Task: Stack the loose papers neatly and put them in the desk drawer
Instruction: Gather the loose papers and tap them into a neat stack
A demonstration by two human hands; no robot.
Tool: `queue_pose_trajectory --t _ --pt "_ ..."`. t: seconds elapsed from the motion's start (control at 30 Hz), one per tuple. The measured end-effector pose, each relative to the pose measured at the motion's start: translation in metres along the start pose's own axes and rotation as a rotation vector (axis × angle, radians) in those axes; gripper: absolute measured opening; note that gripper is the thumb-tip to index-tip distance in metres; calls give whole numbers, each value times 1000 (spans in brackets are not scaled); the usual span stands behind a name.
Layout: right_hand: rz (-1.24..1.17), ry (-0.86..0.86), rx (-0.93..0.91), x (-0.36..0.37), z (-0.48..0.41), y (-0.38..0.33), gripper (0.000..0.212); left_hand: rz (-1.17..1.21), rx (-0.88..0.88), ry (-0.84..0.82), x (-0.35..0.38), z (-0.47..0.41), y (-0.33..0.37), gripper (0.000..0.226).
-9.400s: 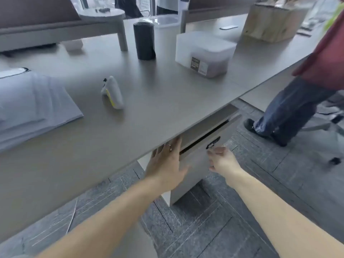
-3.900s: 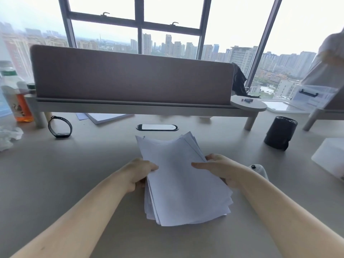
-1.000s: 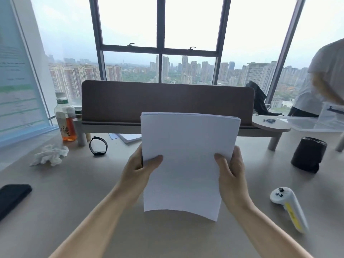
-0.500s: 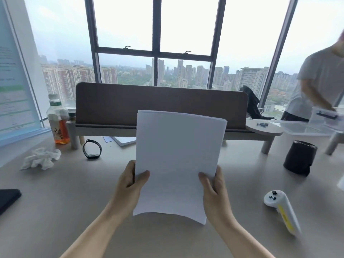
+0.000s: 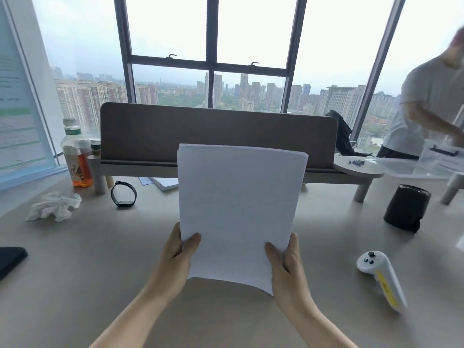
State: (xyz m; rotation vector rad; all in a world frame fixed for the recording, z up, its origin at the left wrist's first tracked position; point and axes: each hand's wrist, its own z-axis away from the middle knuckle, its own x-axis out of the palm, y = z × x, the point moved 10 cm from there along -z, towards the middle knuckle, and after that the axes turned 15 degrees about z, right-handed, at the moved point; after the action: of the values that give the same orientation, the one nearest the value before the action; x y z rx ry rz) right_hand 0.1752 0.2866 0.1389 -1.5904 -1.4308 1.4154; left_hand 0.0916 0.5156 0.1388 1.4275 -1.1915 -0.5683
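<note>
A squared-up stack of white papers [image 5: 238, 207] stands upright over the desk [image 5: 88, 272], its bottom edge near the desktop. My left hand [image 5: 179, 252] grips its lower left side with the thumb on the front sheet. My right hand [image 5: 286, 262] grips the lower right side the same way. The sheets' top edges are nearly flush, with a slight fan at the top left. The desk drawer is out of view.
A white and yellow controller [image 5: 381, 277] lies right of my hands, a black cup [image 5: 405, 208] beyond it. A wristband [image 5: 123, 194], crumpled tissue [image 5: 54, 205], drink bottle [image 5: 76, 154] and black phone [image 5: 11, 259] sit left. A divider shelf [image 5: 218, 136] spans the back. A person [image 5: 431, 106] stands right.
The papers, loose and fanned flat on the desk seconds ago, now stand upright as one stack. Over the last second both hands slid down its sides toward the bottom.
</note>
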Motion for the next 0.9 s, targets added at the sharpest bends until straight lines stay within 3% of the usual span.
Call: queue_pose_trajectory --t 0.17,0.3,0.43,0.57,0.67,0.77,0.9 --pt "42 -21 -19 0 2 -6 25 -30 -7 20 -6 -1 -1 34" --pt "6 22 5 -16 -8 -8 20 -64 19 73 -19 -5 2 22" --pt "-38 -48 -10 -5 -12 -17 26 -62 4 34 -10 -4 -1 28" --pt "-66 -57 22 -4 -9 -16 19 -36 -19 51 -9 1 -3 32" --pt "-88 -38 49 -11 -11 -12 12 -33 -14 66 -14 2 -4 20" --pt "-101 -34 57 -14 -12 -11 12 -38 8 83 -16 2 -2 29" --pt "-62 -3 14 -20 -14 -15 10 -187 12 57 -9 -1 24 10"
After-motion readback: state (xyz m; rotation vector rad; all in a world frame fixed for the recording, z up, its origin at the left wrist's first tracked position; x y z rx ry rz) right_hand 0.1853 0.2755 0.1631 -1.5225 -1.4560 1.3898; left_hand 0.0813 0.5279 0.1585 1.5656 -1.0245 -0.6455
